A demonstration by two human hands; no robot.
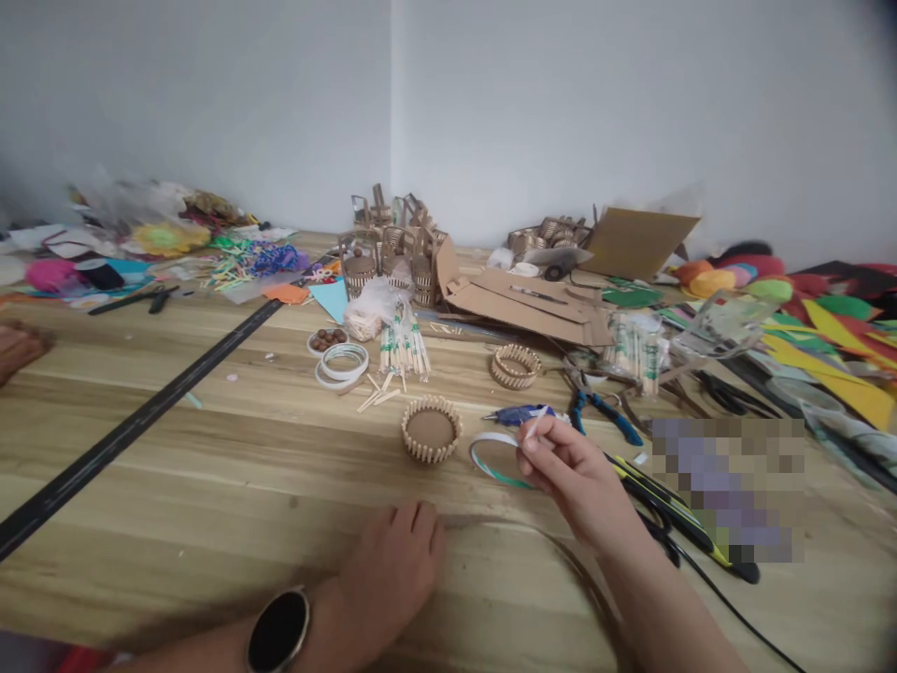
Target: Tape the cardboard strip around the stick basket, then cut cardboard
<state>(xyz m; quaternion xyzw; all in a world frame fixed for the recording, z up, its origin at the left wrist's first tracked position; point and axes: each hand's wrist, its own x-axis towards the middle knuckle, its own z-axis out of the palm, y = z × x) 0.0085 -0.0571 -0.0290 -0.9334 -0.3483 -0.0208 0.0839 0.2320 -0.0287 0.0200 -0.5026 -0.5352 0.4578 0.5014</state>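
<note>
My right hand (pixel 571 467) hovers over a roll of double-sided tape (pixel 492 458), its thumb and forefinger pinched on a small white strip of tape (pixel 536 425). My left hand (pixel 396 561), with a black watch (pixel 278 628) on the wrist, rests palm down on the wooden table (pixel 210 467) with its fingers curled under. A small round basket of cardboard and wooden sticks (pixel 431 428) stands just beyond both hands. A thin brown strip (pixel 561 551) curves along the table between my arms.
A blue glue gun (pixel 522 413), blue pliers (pixel 603 411), a yellow-black tool (pixel 673 505), bundles of sticks (pixel 403 346), tape rolls (pixel 343 362), another stick ring (pixel 515 365), cardboard sheets (pixel 533 304) and coloured foam (pixel 833 327) lie around. Another person's hand (pixel 18 348) shows at the left edge.
</note>
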